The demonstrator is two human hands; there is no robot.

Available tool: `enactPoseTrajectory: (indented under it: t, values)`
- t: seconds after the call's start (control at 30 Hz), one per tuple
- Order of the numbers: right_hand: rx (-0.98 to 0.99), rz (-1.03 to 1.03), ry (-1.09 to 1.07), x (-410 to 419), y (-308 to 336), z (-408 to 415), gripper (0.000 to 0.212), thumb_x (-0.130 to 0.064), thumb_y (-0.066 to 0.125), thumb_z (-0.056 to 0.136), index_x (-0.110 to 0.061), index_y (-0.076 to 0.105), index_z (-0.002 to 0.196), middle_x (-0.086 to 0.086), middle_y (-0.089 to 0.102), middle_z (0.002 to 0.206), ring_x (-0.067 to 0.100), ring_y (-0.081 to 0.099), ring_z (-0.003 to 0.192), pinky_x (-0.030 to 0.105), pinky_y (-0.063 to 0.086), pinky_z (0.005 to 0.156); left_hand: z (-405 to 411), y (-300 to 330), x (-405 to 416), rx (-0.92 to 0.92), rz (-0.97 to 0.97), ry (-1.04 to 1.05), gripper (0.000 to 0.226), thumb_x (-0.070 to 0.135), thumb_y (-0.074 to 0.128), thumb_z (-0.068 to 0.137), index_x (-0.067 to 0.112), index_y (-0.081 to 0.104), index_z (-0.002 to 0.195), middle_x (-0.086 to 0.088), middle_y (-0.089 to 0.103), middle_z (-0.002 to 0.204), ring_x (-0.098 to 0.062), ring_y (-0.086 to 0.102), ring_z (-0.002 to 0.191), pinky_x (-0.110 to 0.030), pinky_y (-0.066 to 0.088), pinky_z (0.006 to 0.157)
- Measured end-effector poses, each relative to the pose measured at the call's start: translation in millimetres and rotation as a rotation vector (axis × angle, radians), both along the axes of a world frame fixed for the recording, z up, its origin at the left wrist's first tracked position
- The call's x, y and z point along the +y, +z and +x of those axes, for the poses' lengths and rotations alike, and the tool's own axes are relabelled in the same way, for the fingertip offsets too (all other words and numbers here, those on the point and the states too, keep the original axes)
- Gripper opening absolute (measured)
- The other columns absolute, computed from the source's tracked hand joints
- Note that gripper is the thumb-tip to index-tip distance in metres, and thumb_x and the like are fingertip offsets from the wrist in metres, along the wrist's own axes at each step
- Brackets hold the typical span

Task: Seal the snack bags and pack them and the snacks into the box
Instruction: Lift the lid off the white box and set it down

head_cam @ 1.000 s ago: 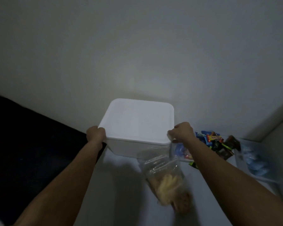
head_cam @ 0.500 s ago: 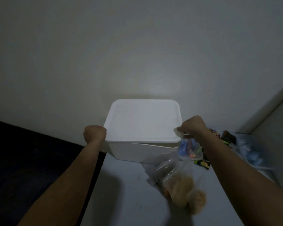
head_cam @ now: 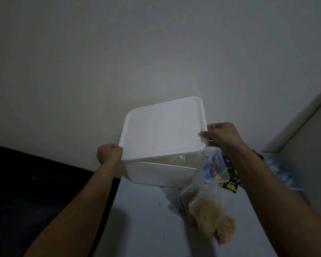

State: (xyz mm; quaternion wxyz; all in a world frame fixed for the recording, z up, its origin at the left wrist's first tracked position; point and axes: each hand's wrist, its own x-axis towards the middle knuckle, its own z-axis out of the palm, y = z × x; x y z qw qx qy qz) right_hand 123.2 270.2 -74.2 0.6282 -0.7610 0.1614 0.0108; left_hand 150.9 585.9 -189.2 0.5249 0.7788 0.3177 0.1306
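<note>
A white plastic box (head_cam: 156,173) stands on the grey table (head_cam: 146,229) against the wall. Its white lid (head_cam: 163,128) is lifted off the rim and tilted, right side higher. My left hand (head_cam: 109,153) grips the lid's near-left corner, and my right hand (head_cam: 222,135) pinches its right edge. In front of the box lie clear snack bags (head_cam: 204,201) with yellowish and brown snacks inside. A smaller clear bag (head_cam: 215,167) with colourful sweets lies beside the box's right wall.
Dark snack packets (head_cam: 230,180) lie to the right, partly hidden by my right forearm. A clear tub with bluish contents (head_cam: 278,169) sits at the far right near a wall corner. Left of the table is a dark surface (head_cam: 35,182).
Both hands have raised the lid off the box, the right side going higher so the lid now tilts. The view has shifted, so everything sits further right in the frame.
</note>
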Motion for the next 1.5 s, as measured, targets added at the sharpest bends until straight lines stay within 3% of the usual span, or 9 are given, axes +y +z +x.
enactPoseTrajectory:
  t: [0.1, 0.27, 0.33, 0.43, 0.63, 0.87, 1.03, 1.3, 1.5]
  values:
    - [-0.074, 0.056, 0.049, 0.3, 4.5, -0.6, 0.023, 0.003, 0.070, 0.079, 0.011, 0.065, 0.100, 0.022, 0.071, 0.095, 0.031, 0.071, 0.079, 0.031, 0.062, 0.059, 0.4, 2.4, 0.6, -0.022, -0.042, -0.024, 0.012, 0.003, 0.063, 0.074, 0.011, 0.070, 0.071, -0.006, 0.061, 0.061, -0.023, 0.059, 0.068, -0.027, 0.045, 0.066]
    - [-0.171, 0.124, 0.070, 2.8, 10.6, 3.6, 0.014, 0.006, 0.068, 0.080, 0.002, 0.066, 0.093, 0.017, 0.072, 0.085, 0.032, 0.070, 0.077, 0.035, 0.061, 0.062, 11.3, 16.7, 5.0, -0.119, -0.117, 0.018, 0.024, 0.010, 0.068, 0.078, 0.001, 0.073, 0.099, -0.013, 0.072, 0.095, -0.028, 0.067, 0.086, -0.038, 0.056, 0.085]
    - [-0.159, 0.133, 0.120, -1.6, 14.6, 4.9, 0.031, 0.008, 0.067, 0.079, 0.000, 0.061, 0.109, 0.017, 0.071, 0.087, 0.029, 0.072, 0.078, 0.032, 0.061, 0.061, 17.4, 25.7, 5.8, -0.155, -0.139, 0.035, 0.017, 0.020, 0.068, 0.082, 0.004, 0.072, 0.080, -0.011, 0.069, 0.081, -0.024, 0.062, 0.078, -0.032, 0.051, 0.077]
    - [-0.043, 0.116, 0.298, -14.1, 12.3, 3.9, 0.060, 0.013, 0.067, 0.075, -0.012, 0.048, 0.127, 0.024, 0.063, 0.098, 0.037, 0.069, 0.093, 0.037, 0.060, 0.068, 23.3, 40.3, 9.3, -0.134, -0.196, 0.077, 0.038, 0.040, 0.067, 0.084, 0.010, 0.055, 0.063, -0.001, 0.053, 0.067, -0.020, 0.054, 0.075, -0.029, 0.046, 0.072]
    - [0.121, -0.047, 0.471, -19.4, 2.6, -5.6, 0.019, -0.011, 0.071, 0.083, -0.001, 0.063, 0.098, 0.018, 0.072, 0.099, 0.032, 0.072, 0.088, 0.038, 0.060, 0.072, 14.1, 45.9, 21.4, -0.053, -0.119, 0.034, 0.053, 0.060, 0.058, 0.081, 0.008, 0.058, 0.071, -0.011, 0.063, 0.092, -0.030, 0.061, 0.087, -0.043, 0.053, 0.088]
    - [0.172, -0.186, 0.433, -6.1, -23.3, -10.0, 0.022, -0.018, 0.059, 0.094, -0.003, 0.057, 0.111, 0.024, 0.071, 0.091, 0.035, 0.073, 0.074, 0.040, 0.061, 0.063, -19.5, 19.5, 26.1, 0.050, -0.140, 0.089, 0.071, 0.063, 0.059, 0.081, -0.002, 0.062, 0.108, -0.014, 0.062, 0.103, -0.031, 0.058, 0.089, -0.038, 0.050, 0.082]
    - [0.263, -0.316, 0.458, 0.8, -42.1, -13.5, 0.016, -0.015, 0.060, 0.094, -0.001, 0.058, 0.102, 0.026, 0.070, 0.086, 0.038, 0.071, 0.073, 0.050, 0.060, 0.072, -39.2, -9.8, 32.1, 0.181, -0.045, 0.020, 0.070, 0.065, 0.053, 0.083, -0.002, 0.064, 0.102, -0.019, 0.064, 0.107, -0.034, 0.060, 0.090, -0.043, 0.052, 0.086]
    - [0.372, -0.479, 0.546, 12.5, -91.6, -30.8, 0.022, -0.014, 0.067, 0.087, 0.007, 0.064, 0.091, 0.026, 0.072, 0.081, 0.033, 0.071, 0.066, 0.040, 0.062, 0.066, -77.3, -65.0, 40.4, 0.404, 0.061, -0.060, 0.070, 0.061, 0.051, 0.087, -0.005, 0.065, 0.107, -0.021, 0.064, 0.109, -0.037, 0.062, 0.093, -0.039, 0.051, 0.081]
    - [0.266, -0.738, 0.479, 25.7, -128.9, -43.2, 0.011, -0.015, 0.061, 0.086, -0.009, 0.057, 0.094, 0.002, 0.063, 0.074, 0.013, 0.063, 0.051, 0.015, 0.045, 0.039, -96.1, -99.1, 33.8, 0.535, -0.010, -0.105, 0.071, 0.053, 0.060, 0.086, -0.009, 0.056, 0.120, -0.024, 0.062, 0.116, -0.039, 0.061, 0.101, -0.039, 0.050, 0.086]
